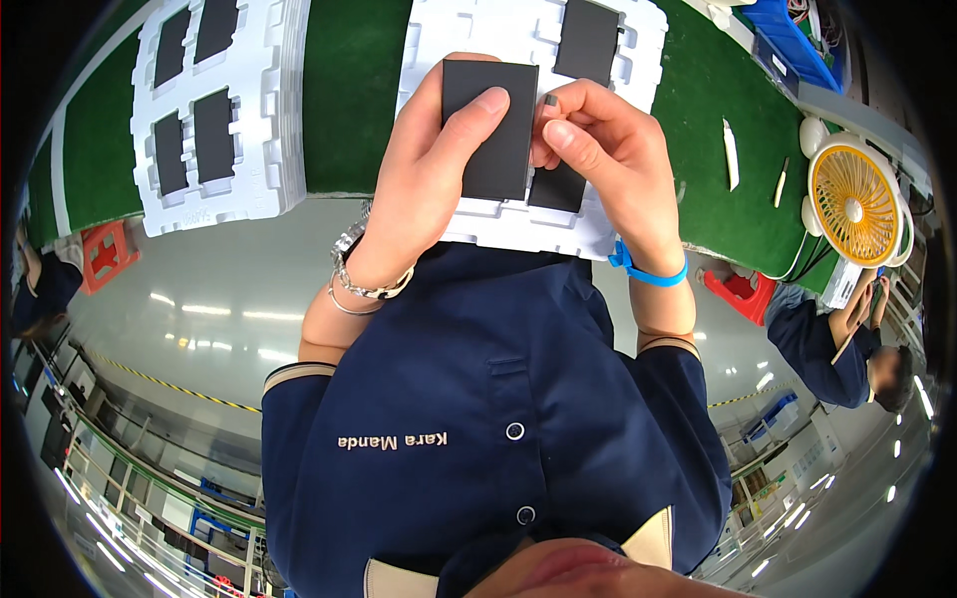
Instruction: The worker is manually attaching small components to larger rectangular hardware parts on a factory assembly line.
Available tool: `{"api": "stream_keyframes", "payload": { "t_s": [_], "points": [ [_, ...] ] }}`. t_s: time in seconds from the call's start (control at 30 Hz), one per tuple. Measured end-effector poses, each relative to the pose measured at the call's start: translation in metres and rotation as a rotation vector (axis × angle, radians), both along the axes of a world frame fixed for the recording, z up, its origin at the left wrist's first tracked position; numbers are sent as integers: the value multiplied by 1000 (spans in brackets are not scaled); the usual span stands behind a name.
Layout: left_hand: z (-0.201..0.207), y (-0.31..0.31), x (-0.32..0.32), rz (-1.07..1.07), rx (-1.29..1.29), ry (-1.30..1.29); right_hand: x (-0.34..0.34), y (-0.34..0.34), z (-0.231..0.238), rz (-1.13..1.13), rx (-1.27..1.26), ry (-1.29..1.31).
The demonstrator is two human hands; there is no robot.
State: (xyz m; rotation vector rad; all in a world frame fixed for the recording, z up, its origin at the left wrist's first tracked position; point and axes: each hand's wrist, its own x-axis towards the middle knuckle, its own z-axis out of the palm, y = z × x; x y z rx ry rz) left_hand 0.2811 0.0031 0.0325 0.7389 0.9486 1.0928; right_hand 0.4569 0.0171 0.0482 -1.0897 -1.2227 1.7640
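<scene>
A flat black rectangular block [503, 154] is held upright in my left hand [424, 164], with the thumb lying across its face. At the block's right edge, my right hand [613, 154] has thumb and forefinger drawn together by a small grey-and-dark tab [550, 101]; whether the tab is joined to the block I cannot tell. Below both hands lies a white moulded tray [518, 231]. One similar black block [586, 40] sits in its far part, and another [558, 191] shows partly under my right hand.
To the left stands a stack of white trays [257, 149] bearing several black blocks. On the green tabletop [698, 189] at right lie a white slim tool [732, 154] and a thin pale tool [782, 183]. Beyond are a yellow fan [853, 204], a blue bin [793, 40] and a co-worker [827, 344].
</scene>
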Motion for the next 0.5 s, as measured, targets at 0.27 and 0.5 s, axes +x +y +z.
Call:
{"api": "stream_keyframes", "payload": {
  "t_s": [0.27,0.5],
  "points": [
    [7,-4,0,-2,231,397,1,2,8,8,129,-283],
    [11,-2,-10,-172,216,460,17,15,18,312,93,-441]
  ]
}}
